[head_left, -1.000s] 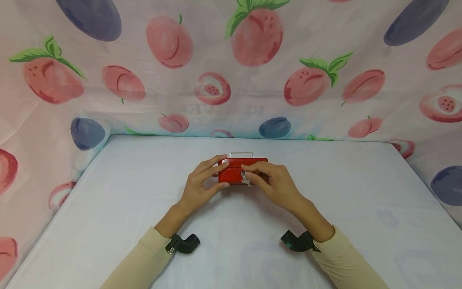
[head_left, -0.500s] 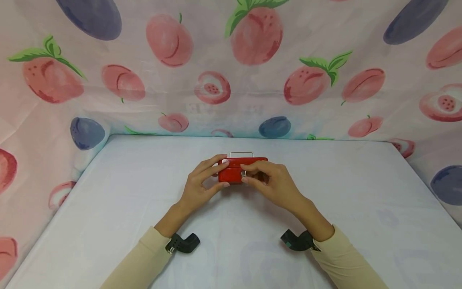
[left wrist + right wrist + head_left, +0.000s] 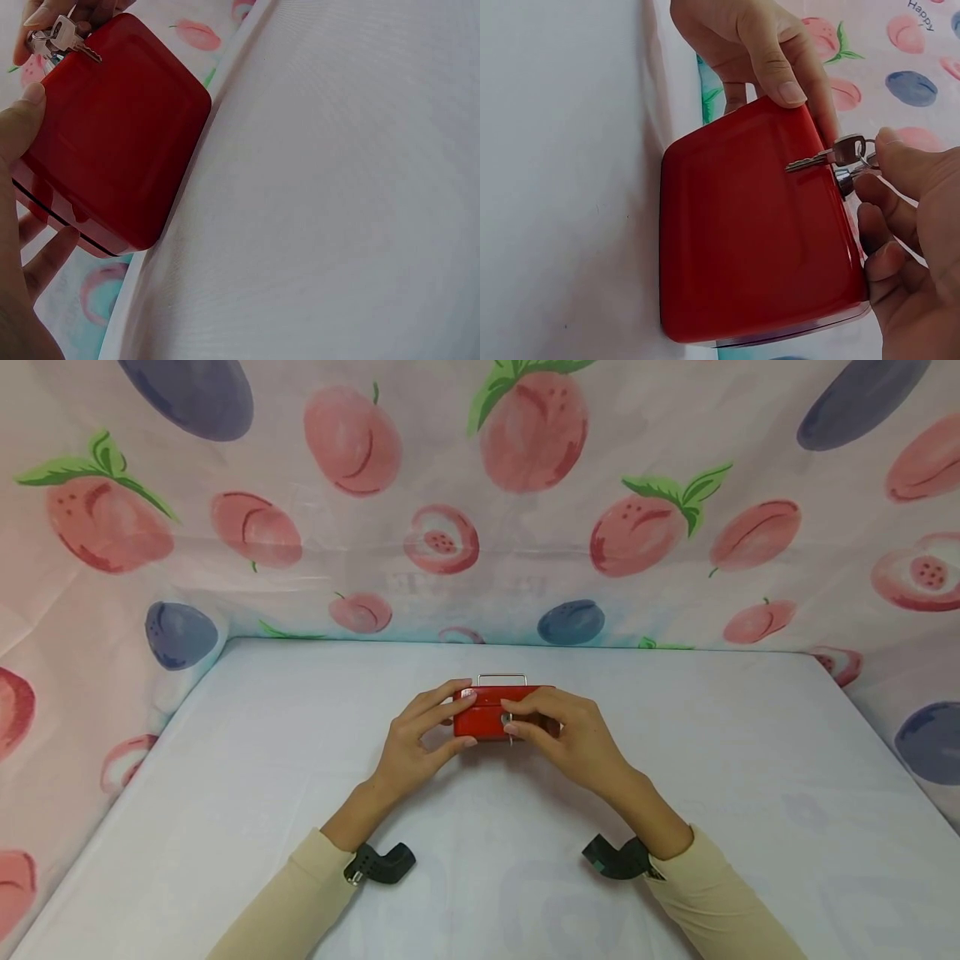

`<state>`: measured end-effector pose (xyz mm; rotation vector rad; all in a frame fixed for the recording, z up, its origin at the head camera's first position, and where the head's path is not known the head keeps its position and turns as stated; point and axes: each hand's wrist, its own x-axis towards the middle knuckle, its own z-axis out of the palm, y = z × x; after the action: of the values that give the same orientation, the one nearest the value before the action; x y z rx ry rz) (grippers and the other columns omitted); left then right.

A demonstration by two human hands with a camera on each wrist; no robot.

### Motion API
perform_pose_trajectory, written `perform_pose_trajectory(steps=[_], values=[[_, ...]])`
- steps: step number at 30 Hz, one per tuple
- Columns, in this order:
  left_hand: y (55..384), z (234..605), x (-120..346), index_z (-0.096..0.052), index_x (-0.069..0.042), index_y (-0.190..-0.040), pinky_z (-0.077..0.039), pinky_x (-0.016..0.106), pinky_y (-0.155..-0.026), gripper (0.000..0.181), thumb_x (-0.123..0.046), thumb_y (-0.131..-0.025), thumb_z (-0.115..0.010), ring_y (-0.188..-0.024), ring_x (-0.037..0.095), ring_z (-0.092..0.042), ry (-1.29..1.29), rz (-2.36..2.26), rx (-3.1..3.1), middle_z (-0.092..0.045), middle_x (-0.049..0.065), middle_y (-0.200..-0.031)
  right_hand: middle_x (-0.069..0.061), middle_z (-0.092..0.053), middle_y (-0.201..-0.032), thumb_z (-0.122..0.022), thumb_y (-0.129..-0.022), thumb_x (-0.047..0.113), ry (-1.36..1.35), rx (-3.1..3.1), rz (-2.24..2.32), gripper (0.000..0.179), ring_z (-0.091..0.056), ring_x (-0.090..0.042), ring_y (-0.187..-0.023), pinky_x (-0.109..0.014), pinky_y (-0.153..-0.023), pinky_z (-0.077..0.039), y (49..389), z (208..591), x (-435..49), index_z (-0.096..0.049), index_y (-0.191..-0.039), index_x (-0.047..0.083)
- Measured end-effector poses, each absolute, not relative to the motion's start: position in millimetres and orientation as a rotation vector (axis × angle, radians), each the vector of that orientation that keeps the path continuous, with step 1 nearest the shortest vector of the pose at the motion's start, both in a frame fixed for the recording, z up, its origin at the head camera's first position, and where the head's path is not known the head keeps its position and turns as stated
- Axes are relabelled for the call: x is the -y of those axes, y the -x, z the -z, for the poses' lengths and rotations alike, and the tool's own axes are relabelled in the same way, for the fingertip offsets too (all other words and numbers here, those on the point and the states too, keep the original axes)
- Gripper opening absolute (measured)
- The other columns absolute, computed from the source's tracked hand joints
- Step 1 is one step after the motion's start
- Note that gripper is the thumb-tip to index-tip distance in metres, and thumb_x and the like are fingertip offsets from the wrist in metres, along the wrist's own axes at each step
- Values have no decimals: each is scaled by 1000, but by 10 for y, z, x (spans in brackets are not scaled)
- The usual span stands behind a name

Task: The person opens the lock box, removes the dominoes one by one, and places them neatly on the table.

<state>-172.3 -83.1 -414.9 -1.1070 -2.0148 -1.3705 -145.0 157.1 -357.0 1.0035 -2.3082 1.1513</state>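
Note:
A small red cash box (image 3: 477,722) is held tilted up at the back middle of the table, its wire handle (image 3: 502,676) pointing to the rear. My left hand (image 3: 422,727) grips its left end, thumb below and fingers over the top edge. My right hand (image 3: 576,737) is at the front, thumb and index finger pinching a key in the lock (image 3: 845,181). A second key (image 3: 847,151) dangles from the same ring, lying across the underside of the box in the right wrist view. Both keys' bright metal (image 3: 66,34) shows beyond my left thumb in the left wrist view.
A white cloth-covered table (image 3: 480,893) lies under the forearms. A fruit-printed curtain (image 3: 525,543) hangs behind it and along both sides. A black wrist camera (image 3: 386,864) sits on the left wrist and another camera (image 3: 617,858) on the right.
The right thumb and index finger have twisted slightly at the lock. The hanging keys, broad in view at first, dropped out of sight and now show edge-on. The left hand and box stay put.

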Motion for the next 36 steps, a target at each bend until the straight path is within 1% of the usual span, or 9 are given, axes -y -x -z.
perform_pose_trajectory(steps=[16, 19, 23, 26, 31, 36], values=[[1726, 4147, 830, -62, -5, -127, -53, 27, -80, 59, -1, -71, -82, -115, 28, -51, 1104, 1384, 2008, -53, 12, -136, 3, -64, -85, -78, -77, 2, -1024, 2243, -1170, 31, -47, -9, -64, -20, -52, -42, 1480, 3614, -1539, -72, -108, 4], [1727, 4153, 829, -63, -2, -125, -54, 29, -79, 59, 0, -69, -83, -114, 29, -51, 1103, 1377, 2000, -53, 15, -134, 3, -64, -85, -78, -77, 2, -1026, 2240, -1176, 31, -47, -9, -64, -20, -51, -42, 1482, 3614, -1534, -72, -108, 4], [1727, 4149, 819, -63, 3, -121, -56, 36, -75, 58, 3, -67, -83, -110, 33, -52, 1102, 1364, 1982, -54, 21, -131, 3, -64, -84, -78, -78, 3, -1025, 2246, -1186, 31, -47, -9, -63, -20, -51, -41, 1479, 3604, -1531, -72, -108, 4], [1703, 4102, 803, -63, 7, -118, -56, 39, -72, 56, 6, -65, -83, -108, 36, -53, 1104, 1360, 1973, -54, 25, -128, 3, -63, -83, -78, -77, 1, -1027, 2245, -1195, 32, -47, -9, -63, -20, -50, -40, 1471, 3590, -1531, -72, -109, 3], [1583, 3901, 778, -62, 11, -115, -56, 40, -72, 53, 11, -65, -81, -106, 37, -53, 1103, 1365, 1977, -55, 29, -124, 4, -63, -82, -77, -78, 0, -1034, 2245, -1208, 32, -46, -9, -61, -23, -48, -40, 1463, 3582, -1535, -72, -109, 2], [1526, 3802, 767, -62, 9, -116, -56, 38, -72, 55, 12, -65, -80, -105, 37, -53, 1106, 1366, 1976, -55, 28, -124, 3, -62, -81, -76, -80, 2, -1027, 2260, -1207, 30, -45, -10, -62, -25, -48, -40, 1457, 3586, -1537, -72, -110, 2]])
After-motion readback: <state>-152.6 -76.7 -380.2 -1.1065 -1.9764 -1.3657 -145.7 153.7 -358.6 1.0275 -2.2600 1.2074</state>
